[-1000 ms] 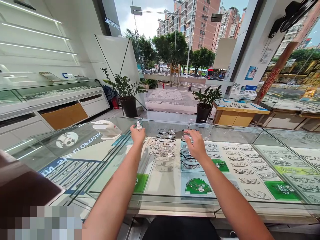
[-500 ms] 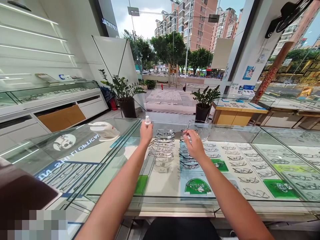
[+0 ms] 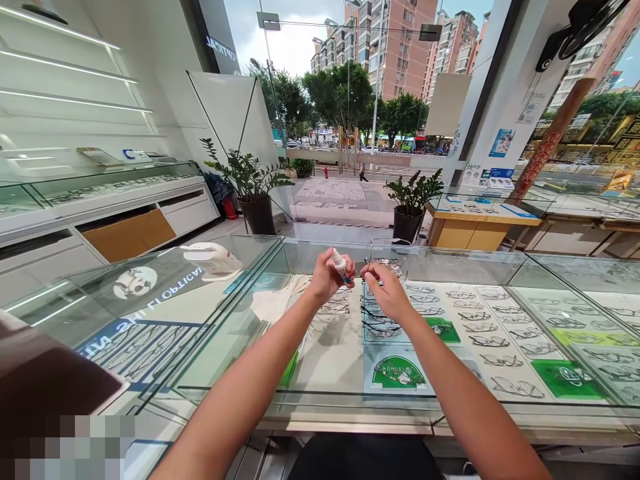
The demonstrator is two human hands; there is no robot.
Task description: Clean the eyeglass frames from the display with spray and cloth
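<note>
My left hand (image 3: 327,277) is closed around a small white spray bottle (image 3: 339,262), its nozzle tilted up and to the left. Close by on the right, my right hand (image 3: 384,287) pinches a pair of thin-rimmed eyeglasses (image 3: 370,252) above the glass counter. Their clear lenses are hard to make out against the background. Bottle and eyeglasses are near each other but apart. Below the hands, rows of eyeglasses (image 3: 381,328) lie inside the glass display case (image 3: 320,399). A pale cloth (image 3: 273,301) lies to the left of my left hand.
On the counter's left part stands a white device (image 3: 213,259). A dark brown object (image 3: 50,380) fills the lower left. Beyond the counter are two potted plants (image 3: 257,213) and a glass front facing the street. A wooden cabinet (image 3: 465,230) stands at right.
My left hand has moved right with the spray bottle, toward the eyeglasses, and the bottle has turned from upright to tilted. My right hand stays nearly in place.
</note>
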